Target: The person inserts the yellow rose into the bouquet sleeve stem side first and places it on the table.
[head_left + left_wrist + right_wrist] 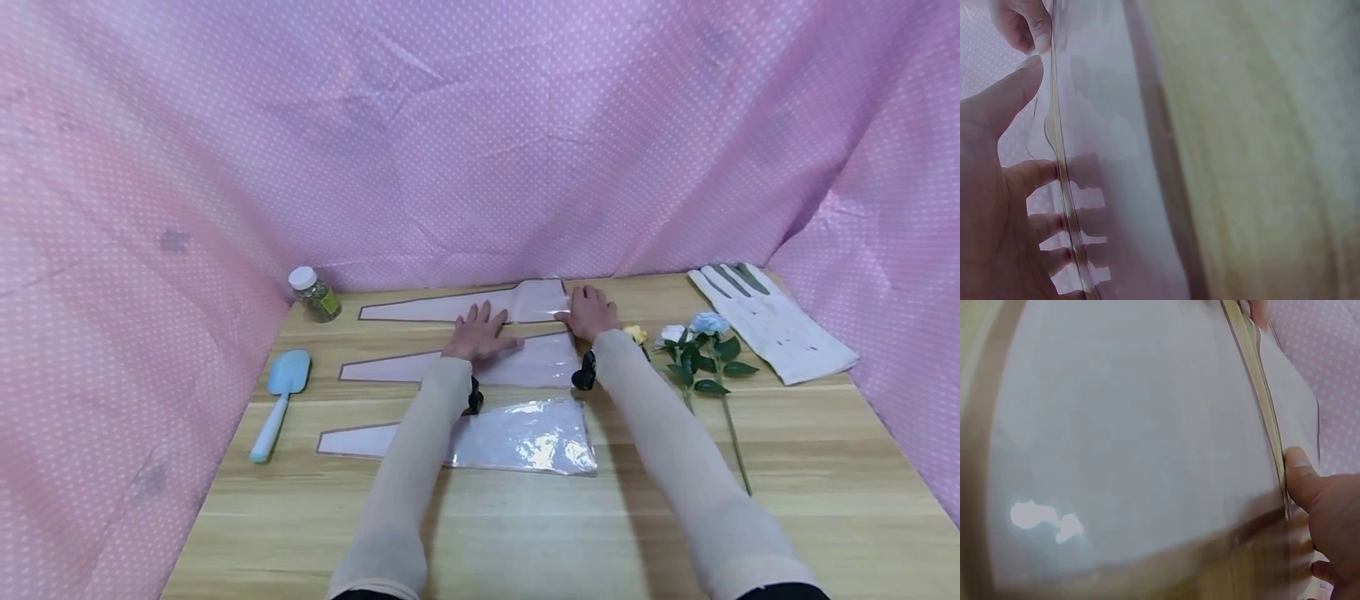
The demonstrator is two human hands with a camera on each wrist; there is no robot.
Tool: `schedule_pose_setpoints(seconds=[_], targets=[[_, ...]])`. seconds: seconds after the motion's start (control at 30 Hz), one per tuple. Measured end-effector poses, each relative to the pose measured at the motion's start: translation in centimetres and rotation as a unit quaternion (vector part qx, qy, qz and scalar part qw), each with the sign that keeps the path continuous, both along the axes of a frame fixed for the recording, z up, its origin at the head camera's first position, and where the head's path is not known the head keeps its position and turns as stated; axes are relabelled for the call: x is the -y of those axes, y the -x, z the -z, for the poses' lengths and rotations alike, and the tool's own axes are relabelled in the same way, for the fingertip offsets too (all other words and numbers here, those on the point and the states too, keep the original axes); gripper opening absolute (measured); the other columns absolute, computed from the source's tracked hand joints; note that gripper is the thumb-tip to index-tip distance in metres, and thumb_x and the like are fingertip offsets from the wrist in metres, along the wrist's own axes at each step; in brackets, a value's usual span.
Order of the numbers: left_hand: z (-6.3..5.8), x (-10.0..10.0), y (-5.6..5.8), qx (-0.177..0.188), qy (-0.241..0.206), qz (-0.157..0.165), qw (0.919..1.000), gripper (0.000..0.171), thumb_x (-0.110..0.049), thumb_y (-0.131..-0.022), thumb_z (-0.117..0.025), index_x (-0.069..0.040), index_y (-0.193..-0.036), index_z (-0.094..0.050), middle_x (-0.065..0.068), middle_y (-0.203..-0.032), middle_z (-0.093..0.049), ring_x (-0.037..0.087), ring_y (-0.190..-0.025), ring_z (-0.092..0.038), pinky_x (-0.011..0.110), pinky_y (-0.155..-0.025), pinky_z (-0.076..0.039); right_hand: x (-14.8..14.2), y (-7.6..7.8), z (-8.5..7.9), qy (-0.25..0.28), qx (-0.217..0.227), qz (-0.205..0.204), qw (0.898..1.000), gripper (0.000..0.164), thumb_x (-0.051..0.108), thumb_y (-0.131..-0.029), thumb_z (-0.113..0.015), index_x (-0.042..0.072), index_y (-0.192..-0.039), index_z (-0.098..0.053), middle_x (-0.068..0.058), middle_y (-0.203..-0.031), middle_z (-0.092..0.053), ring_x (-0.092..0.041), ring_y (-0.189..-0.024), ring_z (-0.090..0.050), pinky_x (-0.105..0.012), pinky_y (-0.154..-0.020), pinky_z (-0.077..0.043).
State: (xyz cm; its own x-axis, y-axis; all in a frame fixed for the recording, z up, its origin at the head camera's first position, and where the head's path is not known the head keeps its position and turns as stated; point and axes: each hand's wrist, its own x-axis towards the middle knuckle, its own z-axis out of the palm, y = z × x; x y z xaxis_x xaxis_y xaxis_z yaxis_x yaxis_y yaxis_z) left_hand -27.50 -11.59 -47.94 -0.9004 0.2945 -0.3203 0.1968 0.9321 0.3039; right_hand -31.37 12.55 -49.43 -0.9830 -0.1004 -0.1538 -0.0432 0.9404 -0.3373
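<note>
Three tapered clear plastic flower sleeves with pinkish borders lie in a row in the head view: the rear sleeve [536,302], the middle sleeve [551,360] and the front sleeve [517,437]. With fingers spread, my left hand [477,335] presses on the rear sleeve's near edge, its palm over the middle sleeve. At the rear sleeve's wide right end, my right hand [591,312] holds the near corner; its thumb [1300,475] lies on the film and the other fingers bend past the edge, partly hidden. The middle sleeve [1129,431] fills much of the right wrist view.
On the left are a lidded jar [317,296] and a light-blue trowel [281,392]. To the right lie artificial roses, one yellow [636,333], one white [670,336] and one blue [708,323], beside white gloves [787,329]. A pink dotted cloth [480,150] hangs behind the wooden table [540,533].
</note>
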Motion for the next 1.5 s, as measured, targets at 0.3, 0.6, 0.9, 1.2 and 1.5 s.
schedule_pose_setpoints(seconds=[0.3,0.6,0.9,1.2,1.5], targets=[[-0.2,-0.2,0.0,0.0,-0.012,0.003,0.9999,0.083,-0.067,-0.093,-0.046,-0.024,-0.16,-0.022,0.014,-0.17,-0.004,0.039,-0.157,-0.002,0.061,-0.125,-0.006,-1.1,0.5,-0.9,-0.005,0.025,-0.035,0.999,0.065,0.049,-0.097,-0.057,0.001,-0.139,-0.046,-0.026,-0.15,-0.04,-0.047,-0.136,-0.039,-0.066,-0.105,-0.039],[-0.2,0.0,0.0,0.003,-0.017,0.003,0.9999,0.084,-0.068,-0.093,-0.046,-0.025,-0.161,-0.021,0.013,-0.17,-0.003,0.038,-0.157,0.0,0.061,-0.125,-0.005,-2.6,0.9,-2.3,0.009,0.068,-0.082,0.994,0.072,0.038,-0.093,-0.068,0.003,-0.149,-0.04,-0.029,-0.16,-0.025,-0.053,-0.144,-0.027,-0.073,-0.109,-0.03],[-0.1,-0.1,0.0,0.01,-0.016,0.002,0.9998,0.084,-0.068,-0.093,-0.046,-0.026,-0.161,-0.019,0.013,-0.171,-0.002,0.037,-0.158,0.001,0.059,-0.126,-0.004,-1.5,0.5,-1.5,-0.007,0.041,-0.025,0.999,0.067,0.047,-0.096,-0.061,0.001,-0.142,-0.045,-0.027,-0.155,-0.034,-0.049,-0.139,-0.034,-0.068,-0.107,-0.036],[0.3,-0.3,-0.1,0.014,-0.006,0.0,0.9999,0.084,-0.07,-0.093,-0.043,-0.029,-0.161,-0.017,0.01,-0.171,0.0,0.035,-0.158,0.003,0.056,-0.127,-0.002,-1.0,0.2,-0.9,0.068,0.024,0.016,0.997,0.067,0.049,-0.097,-0.054,0.002,-0.143,-0.045,-0.027,-0.153,-0.037,-0.048,-0.14,-0.033,-0.067,-0.11,-0.031],[0.0,0.1,0.1,0.026,-0.019,-0.009,0.9994,0.084,-0.069,-0.092,-0.045,-0.027,-0.161,-0.019,0.01,-0.171,0.0,0.035,-0.158,0.003,0.058,-0.126,-0.003,0.1,1.1,-1.7,0.362,0.056,0.058,0.929,0.058,0.041,-0.106,-0.042,-0.005,-0.141,-0.045,-0.027,-0.141,-0.049,-0.038,-0.134,-0.044,-0.047,-0.118,-0.033]])
